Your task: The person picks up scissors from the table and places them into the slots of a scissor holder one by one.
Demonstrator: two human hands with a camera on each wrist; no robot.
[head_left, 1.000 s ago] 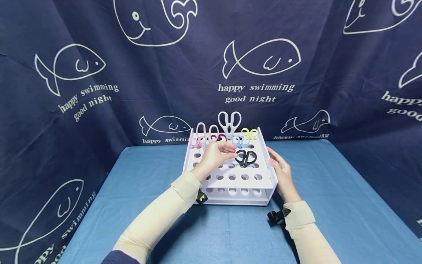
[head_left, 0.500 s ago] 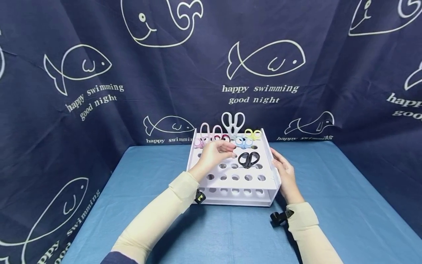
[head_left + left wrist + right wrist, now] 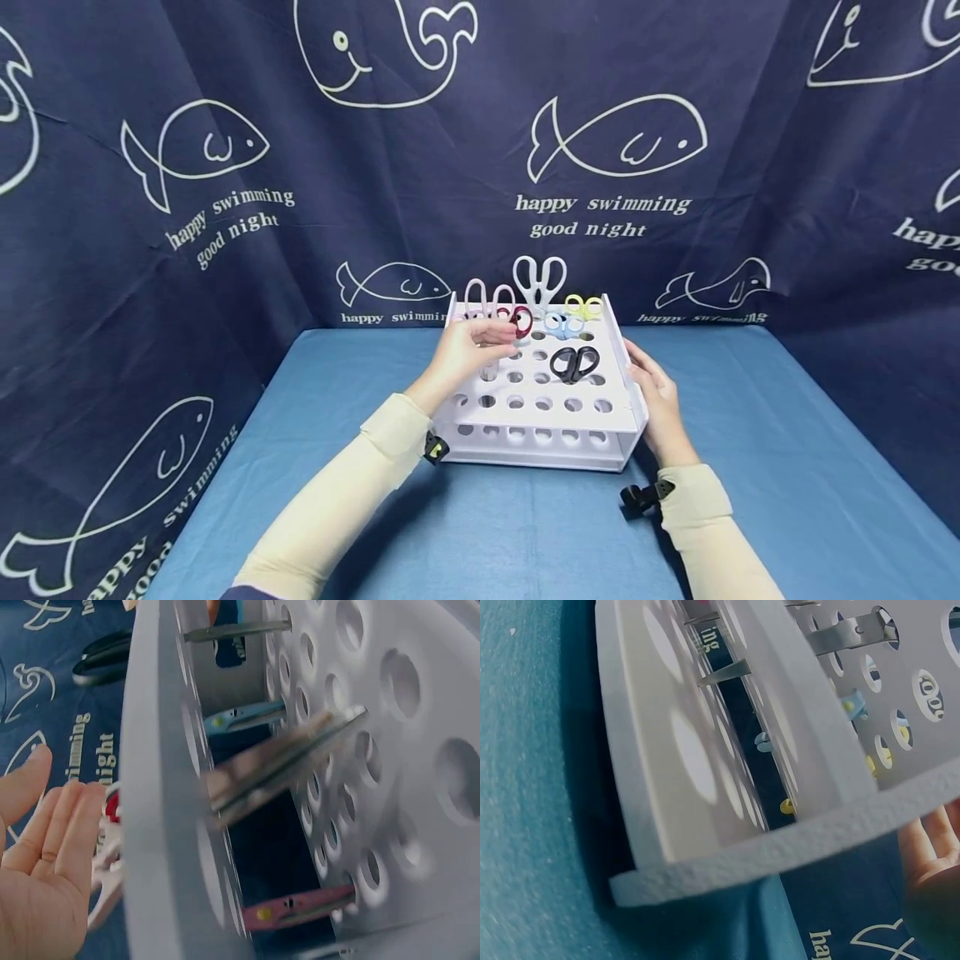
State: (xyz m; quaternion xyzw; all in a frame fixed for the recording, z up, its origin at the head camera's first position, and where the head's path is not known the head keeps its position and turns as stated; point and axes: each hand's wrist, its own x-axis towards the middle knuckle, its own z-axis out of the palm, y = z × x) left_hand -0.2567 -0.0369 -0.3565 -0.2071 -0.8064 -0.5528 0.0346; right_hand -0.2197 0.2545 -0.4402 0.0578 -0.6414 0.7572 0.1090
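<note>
A white two-tier rack (image 3: 540, 421) with rows of round holes holds several scissors upright, handles up. My left hand (image 3: 461, 354) hovers over its left side with fingers extended, holding nothing; the fingertips overlap the red-handled scissors (image 3: 524, 323). Tall pale pink scissors (image 3: 504, 293) stand behind that hand, partly hidden by it. In the left wrist view the left hand (image 3: 49, 862) is outside the rack, palm showing. Black scissors (image 3: 574, 365) stand farther right, apart from the fingers. My right hand (image 3: 660, 404) rests against the rack's right side panel, fingers (image 3: 930, 844) fairly straight.
Along the back rows stand white scissors (image 3: 540, 283), yellow scissors (image 3: 583, 307) and light blue scissors (image 3: 564, 324). Below the top tier, a pink blade (image 3: 300, 907) and a blue blade (image 3: 244, 717) show. A blue cloth (image 3: 525, 533) covers the table; a dark printed curtain (image 3: 450, 183) hangs behind.
My left hand has drawn left, away from the black scissors, which stay in their hole. The right hand keeps its place at the rack's side. The head view has shifted slightly.
</note>
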